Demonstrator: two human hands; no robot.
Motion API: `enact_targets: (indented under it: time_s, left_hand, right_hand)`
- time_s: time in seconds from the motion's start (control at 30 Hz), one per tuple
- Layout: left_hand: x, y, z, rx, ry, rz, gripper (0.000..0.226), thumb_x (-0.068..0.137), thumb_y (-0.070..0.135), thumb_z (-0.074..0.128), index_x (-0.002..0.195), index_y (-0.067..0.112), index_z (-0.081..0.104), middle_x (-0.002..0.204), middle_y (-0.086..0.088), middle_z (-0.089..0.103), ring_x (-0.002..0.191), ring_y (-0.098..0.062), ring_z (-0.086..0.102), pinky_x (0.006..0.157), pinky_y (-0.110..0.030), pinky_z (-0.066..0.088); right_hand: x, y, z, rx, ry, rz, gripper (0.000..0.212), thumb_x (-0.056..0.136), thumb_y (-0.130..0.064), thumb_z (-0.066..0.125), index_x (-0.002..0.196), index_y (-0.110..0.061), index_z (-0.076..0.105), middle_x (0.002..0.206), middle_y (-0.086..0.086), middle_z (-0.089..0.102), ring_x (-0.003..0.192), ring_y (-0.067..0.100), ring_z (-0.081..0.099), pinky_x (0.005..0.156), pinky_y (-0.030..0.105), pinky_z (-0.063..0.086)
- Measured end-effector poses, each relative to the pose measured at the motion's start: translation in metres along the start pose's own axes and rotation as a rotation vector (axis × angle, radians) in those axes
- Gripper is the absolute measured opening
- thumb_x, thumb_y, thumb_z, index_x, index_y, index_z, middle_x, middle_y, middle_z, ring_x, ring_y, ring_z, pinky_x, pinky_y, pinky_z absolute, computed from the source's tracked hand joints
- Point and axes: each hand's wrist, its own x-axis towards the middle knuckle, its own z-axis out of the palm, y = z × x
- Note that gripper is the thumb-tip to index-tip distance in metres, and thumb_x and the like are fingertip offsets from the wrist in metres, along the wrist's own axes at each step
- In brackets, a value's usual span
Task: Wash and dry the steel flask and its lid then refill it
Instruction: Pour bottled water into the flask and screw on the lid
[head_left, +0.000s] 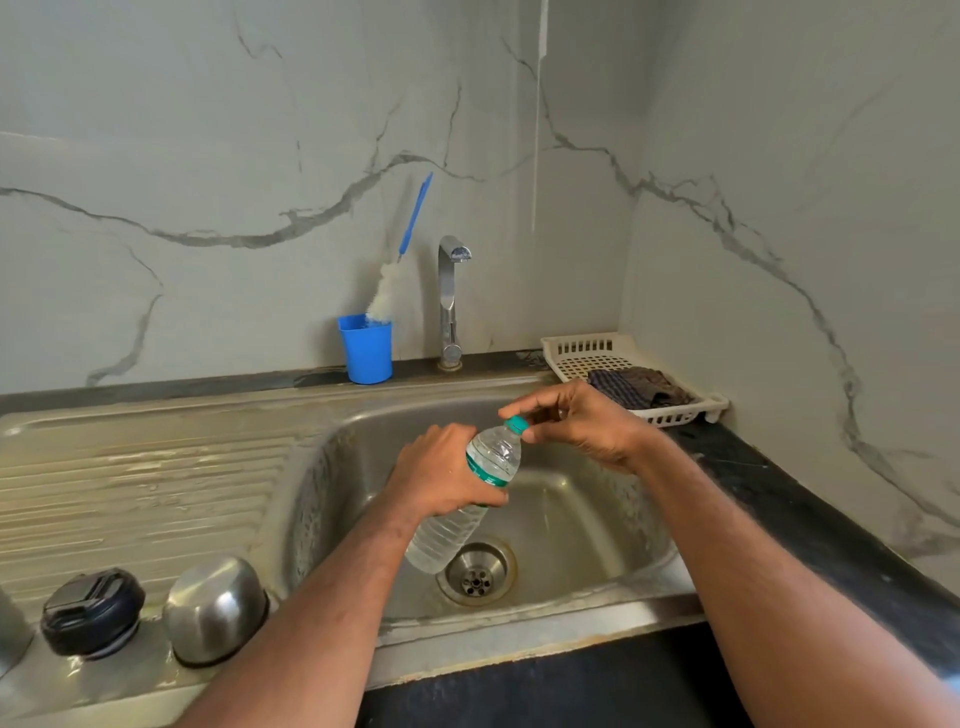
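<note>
Holding the plastic bottle (470, 486) tilted over the sink (566, 525), your left hand (441, 475) wraps its thin, crushable middle while your right hand (576, 423) pinches the cap (517, 425). Squeeze lightly. The lid (92, 610) and steel cup (215, 610) sit left of the basin.

Over the sink basin (597, 525), the left hand (441, 473) grips a tilted water bottle (467, 493) with the right hand (582, 421) at its cap (517, 425); behind stands the tap (450, 301), a cup (365, 349) to its left, a tray (576, 353) to its right; two lids (92, 613) (215, 609) sit front-left on the drainboard (130, 467).
</note>
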Motion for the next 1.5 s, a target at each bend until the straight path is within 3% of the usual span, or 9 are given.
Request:
enact_targets:
  time_s: [0.27, 0.57, 0.67, 0.83, 1.17, 1.27, 1.33, 1.43, 1.5]
  left_hand:
    - [-0.001, 0.019, 0.004, 0.055, -0.032, 0.050, 0.062, 0.044, 0.068, 0.079, 0.091, 0.032, 0.062, 0.082, 0.013, 0.068, 0.078, -0.008, 0.066, 0.071, -0.035, 0.058]
    - [0.001, 0.084, 0.015, 0.086, -0.133, 0.155, 0.055, 0.043, 0.063, 0.082, 0.080, 0.032, 0.055, 0.083, 0.013, 0.066, 0.080, -0.015, 0.065, 0.073, -0.037, 0.056]
    - [0.009, 0.106, 0.021, 0.037, -0.115, 0.168, 0.058, 0.043, 0.062, 0.083, 0.085, 0.034, 0.055, 0.091, 0.014, 0.066, 0.090, -0.015, 0.064, 0.081, -0.042, 0.055]
    - [0.014, 0.126, 0.036, -0.048, -0.061, 0.187, 0.065, 0.044, 0.066, 0.080, 0.097, 0.036, 0.060, 0.097, 0.015, 0.066, 0.090, -0.012, 0.063, 0.085, -0.044, 0.056]
    - [0.017, 0.130, 0.048, -0.328, 0.018, 0.179, 0.046, 0.049, 0.048, 0.093, 0.082, 0.029, 0.068, 0.077, 0.016, 0.072, 0.074, -0.001, 0.067, 0.067, -0.027, 0.055]
    - [0.015, 0.126, 0.046, -0.380, 0.036, 0.150, 0.046, 0.050, 0.051, 0.092, 0.084, 0.029, 0.070, 0.077, 0.017, 0.073, 0.073, 0.001, 0.069, 0.070, -0.029, 0.057]
    - [0.015, 0.120, 0.042, -0.396, 0.072, 0.115, 0.053, 0.046, 0.062, 0.087, 0.086, 0.031, 0.071, 0.080, 0.018, 0.074, 0.078, -0.002, 0.070, 0.077, -0.035, 0.059]
    - [0.011, 0.110, 0.026, -0.473, 0.124, 0.074, 0.064, 0.042, 0.067, 0.085, 0.096, 0.035, 0.073, 0.087, 0.019, 0.076, 0.086, -0.005, 0.072, 0.086, -0.041, 0.059]
    - [0.006, 0.104, 0.012, -0.604, 0.145, 0.066, 0.067, 0.043, 0.056, 0.091, 0.102, 0.030, 0.073, 0.092, 0.013, 0.077, 0.088, -0.006, 0.074, 0.086, -0.042, 0.061]
  right_hand:
    - [-0.030, -0.002, -0.001, -0.150, 0.150, -0.058, 0.031, 0.086, 0.011, 0.069, 0.112, -0.006, 0.074, 0.107, 0.001, 0.073, 0.098, 0.003, 0.067, 0.093, 0.024, 0.054]
    - [-0.083, -0.009, -0.047, -0.443, 0.198, -0.094, 0.030, 0.082, 0.009, 0.074, 0.104, -0.013, 0.072, 0.102, -0.004, 0.071, 0.092, 0.008, 0.069, 0.086, 0.021, 0.055]
    - [-0.101, -0.006, -0.063, -0.465, 0.419, -0.024, 0.028, 0.086, -0.002, 0.076, 0.111, -0.016, 0.073, 0.103, -0.008, 0.070, 0.084, -0.002, 0.067, 0.077, 0.009, 0.050]
    - [-0.126, 0.024, -0.082, -0.558, 0.723, 0.258, 0.016, 0.081, -0.018, 0.083, 0.083, -0.027, 0.069, 0.088, -0.001, 0.072, 0.079, 0.019, 0.069, 0.071, 0.024, 0.055]
    - [-0.134, 0.036, -0.079, -0.756, 0.640, 0.452, 0.005, 0.087, -0.020, 0.075, 0.090, -0.023, 0.073, 0.098, 0.001, 0.073, 0.089, 0.019, 0.067, 0.078, 0.027, 0.054]
    - [-0.130, 0.025, -0.071, -0.685, 0.694, 0.293, 0.018, 0.080, -0.017, 0.076, 0.098, -0.021, 0.073, 0.094, -0.004, 0.070, 0.088, 0.015, 0.066, 0.081, 0.029, 0.055]
    - [-0.122, 0.016, -0.059, -0.616, 0.542, 0.181, 0.032, 0.074, -0.019, 0.079, 0.104, -0.024, 0.068, 0.092, -0.011, 0.066, 0.086, 0.008, 0.063, 0.077, 0.027, 0.051]
    - [-0.101, 0.009, -0.032, -0.504, 0.185, 0.216, 0.084, 0.067, -0.043, 0.090, 0.138, -0.030, 0.048, 0.123, -0.010, 0.063, 0.109, 0.012, 0.063, 0.095, 0.034, 0.053]
    - [-0.084, 0.011, -0.010, -0.404, 0.180, 0.121, 0.093, 0.065, -0.056, 0.089, 0.143, -0.036, 0.041, 0.134, -0.012, 0.061, 0.120, 0.010, 0.060, 0.104, 0.039, 0.051]
